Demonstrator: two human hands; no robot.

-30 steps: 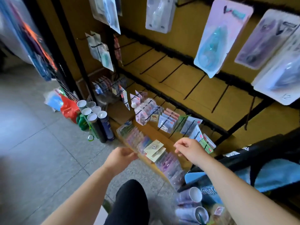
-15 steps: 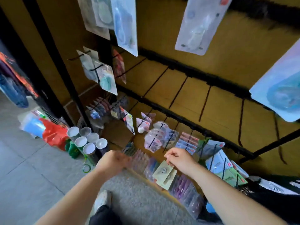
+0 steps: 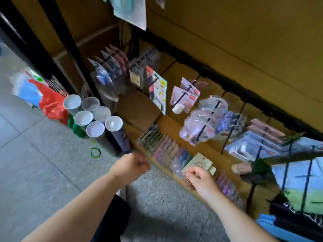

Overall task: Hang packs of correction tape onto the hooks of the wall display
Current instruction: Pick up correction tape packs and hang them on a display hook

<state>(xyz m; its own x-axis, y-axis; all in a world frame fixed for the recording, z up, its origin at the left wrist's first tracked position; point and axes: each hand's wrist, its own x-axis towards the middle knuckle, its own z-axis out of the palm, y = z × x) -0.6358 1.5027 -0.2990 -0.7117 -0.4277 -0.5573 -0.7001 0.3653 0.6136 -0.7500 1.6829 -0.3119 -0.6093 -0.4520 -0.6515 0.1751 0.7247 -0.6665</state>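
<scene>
Your right grip (image 3: 201, 180) is closing narrowly on the near edge of a pack of correction tape (image 3: 198, 161), with the fingers curled and pinching the pale cream-green card from below. The pack is lying low on the wall display (image 3: 244, 49), tilted up toward you and resting over the bottom row of pink and purple packs (image 3: 166, 151) just above the floor (image 3: 43, 172); you cannot tell from here whether its hole is sitting on a hook. Your left grip (image 3: 130, 165) is hanging beside it to the left, curled tight into a fist with nothing showing in it, blurred and not touching the packs. Further up the yellow board, clear round blister packs (image 3: 194, 135) are hanging in a stack on one of the black hooks (image 3: 202, 130), and more carded packs are filling the hooks on both sides. Off to the left, a cluster of white-capped tubes (image 3: 95, 128) is standing on the floor against the display's black upright, a red bag (image 3: 50, 103) is lying behind them, and a green ring (image 3: 95, 152) is lying just in front.
</scene>
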